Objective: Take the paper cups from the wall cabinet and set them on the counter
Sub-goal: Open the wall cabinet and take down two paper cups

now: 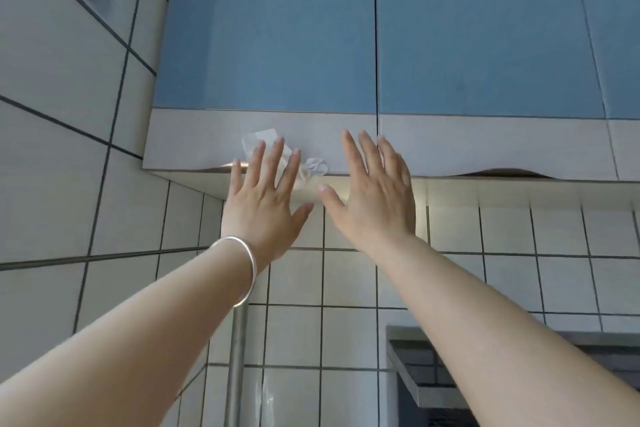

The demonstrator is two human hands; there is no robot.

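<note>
The wall cabinet [270,38] hangs straight ahead with blue doors and a pale grey lower band; both doors in view are closed. No paper cups show. My left hand [265,196], a silver bangle on its wrist, is raised with fingers spread just below the left door's bottom edge. A crumpled piece of clear plastic [311,163] sticks out there, behind its fingertips. My right hand [377,198] is raised beside it, fingers apart, its fingertips over the grey band near the seam between the two doors. Neither hand holds anything.
White tiled wall [346,281] runs under the cabinet and round the corner to the left. A vertical metal pipe [237,357] stands below my left wrist. A dark metal shelf or hood [415,378] juts out at the lower right. A second cabinet door [485,38] lies right.
</note>
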